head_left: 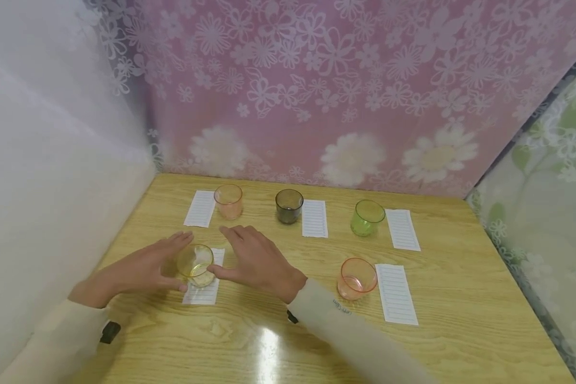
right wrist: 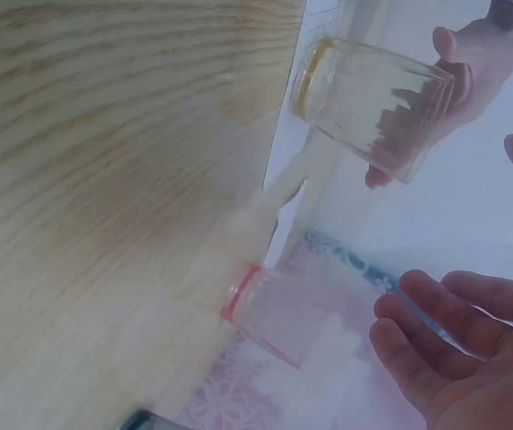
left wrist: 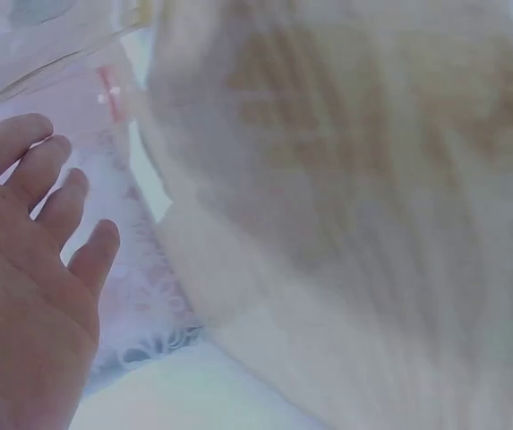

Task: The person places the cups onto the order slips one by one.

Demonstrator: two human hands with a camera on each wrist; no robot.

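Observation:
A yellow-tinted clear glass (head_left: 195,261) stands upright on a lined paper slip (head_left: 206,296), between my two hands. My left hand (head_left: 141,266) is at its left side, fingers extended and thumb apart. On the other side, my right hand (head_left: 259,261) has its fingers loosely spread, and its thumb tip overlaps the glass's edge in the head view. In the right wrist view a gap shows between the right hand (right wrist: 471,349) and the yellow glass (right wrist: 372,112); the left hand (right wrist: 489,72) appears behind it. Whether the left hand touches the glass, I cannot tell.
Behind stand a pale orange glass (head_left: 229,202), a dark grey glass (head_left: 289,207) and a green glass (head_left: 367,218). An orange-red glass (head_left: 357,280) is at the front right. Lined paper slips (head_left: 397,293) lie beside them. A pink floral curtain (head_left: 307,106) borders the wooden table (head_left: 288,352).

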